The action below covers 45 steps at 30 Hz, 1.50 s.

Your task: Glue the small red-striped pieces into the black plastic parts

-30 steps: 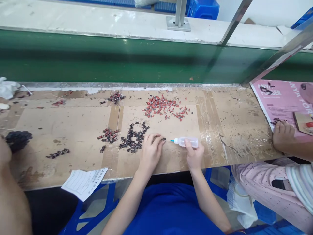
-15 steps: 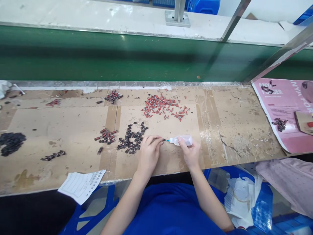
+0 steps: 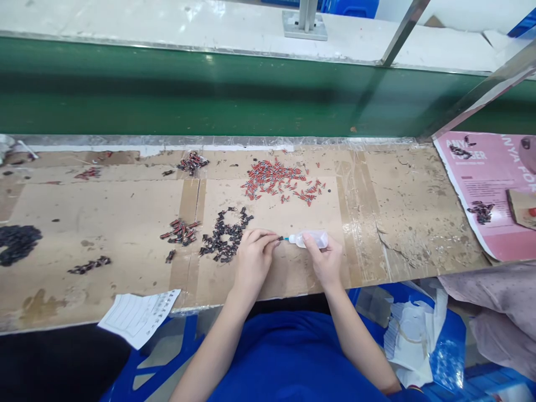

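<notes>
My left hand (image 3: 254, 258) pinches a small black part (image 3: 280, 238) between its fingertips. In my right hand (image 3: 326, 259) is a translucent squeeze bottle (image 3: 315, 239), lying nearly level, its thin blue tip touching or almost touching the black part. Just left of my left hand lies a pile of black parts (image 3: 224, 234). Beyond my hands, red parts (image 3: 272, 177) are spread over the cardboard-covered table (image 3: 310, 282). Further left is a small heap of red and black parts (image 3: 181, 231).
A paper sheet (image 3: 140, 317) overhangs the table's front edge at left. Black pieces (image 3: 19, 244) are heaped at far left. On the right are a pink poster (image 3: 481, 178) and another person's sleeve (image 3: 498, 307). A green belt (image 3: 209, 95) runs behind the table.
The whole view has shifted slightly. Both hands keep nearly the same pose, with the bottle tip still at the black part.
</notes>
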Motion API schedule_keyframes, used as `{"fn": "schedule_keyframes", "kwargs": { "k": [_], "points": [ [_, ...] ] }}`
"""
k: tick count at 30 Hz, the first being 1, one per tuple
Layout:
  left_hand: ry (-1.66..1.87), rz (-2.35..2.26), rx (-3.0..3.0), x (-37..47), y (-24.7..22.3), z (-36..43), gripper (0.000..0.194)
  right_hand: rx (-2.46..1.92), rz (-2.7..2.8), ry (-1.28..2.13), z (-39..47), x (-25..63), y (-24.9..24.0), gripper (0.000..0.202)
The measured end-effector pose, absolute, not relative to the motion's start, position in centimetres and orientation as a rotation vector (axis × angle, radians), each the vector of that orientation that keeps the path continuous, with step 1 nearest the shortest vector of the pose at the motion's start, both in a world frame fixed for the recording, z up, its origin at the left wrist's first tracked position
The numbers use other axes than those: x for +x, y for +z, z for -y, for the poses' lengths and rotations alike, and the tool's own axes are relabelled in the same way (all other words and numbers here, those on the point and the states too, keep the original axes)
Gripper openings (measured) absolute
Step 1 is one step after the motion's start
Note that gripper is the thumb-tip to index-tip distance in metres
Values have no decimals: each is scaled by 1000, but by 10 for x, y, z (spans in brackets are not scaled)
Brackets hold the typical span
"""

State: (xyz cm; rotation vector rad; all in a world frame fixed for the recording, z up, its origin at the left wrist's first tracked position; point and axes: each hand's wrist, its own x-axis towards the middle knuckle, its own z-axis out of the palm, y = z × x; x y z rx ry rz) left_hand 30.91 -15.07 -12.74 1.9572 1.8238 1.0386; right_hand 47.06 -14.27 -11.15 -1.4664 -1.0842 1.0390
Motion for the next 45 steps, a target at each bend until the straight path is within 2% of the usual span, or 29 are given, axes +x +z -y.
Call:
{"fn": "schedule_keyframes", "kwargs": {
  "k": [29, 35, 40, 45],
  "points": [
    [1017, -1857, 1875, 310, -127, 150, 15, -1468, 1034, 1027, 142, 472, -111, 24],
    [1054, -1831, 1877, 309, -126, 148, 15, -1430, 903, 934, 140, 477, -112, 24],
    [1148, -1804, 1807, 290, -114, 151, 14, -1582, 1265, 783, 145, 482, -109, 31],
    [1206, -1811, 1559, 276, -106, 162, 13, -1582, 1607, 447, 120, 483, -96, 23]
  ]
}}
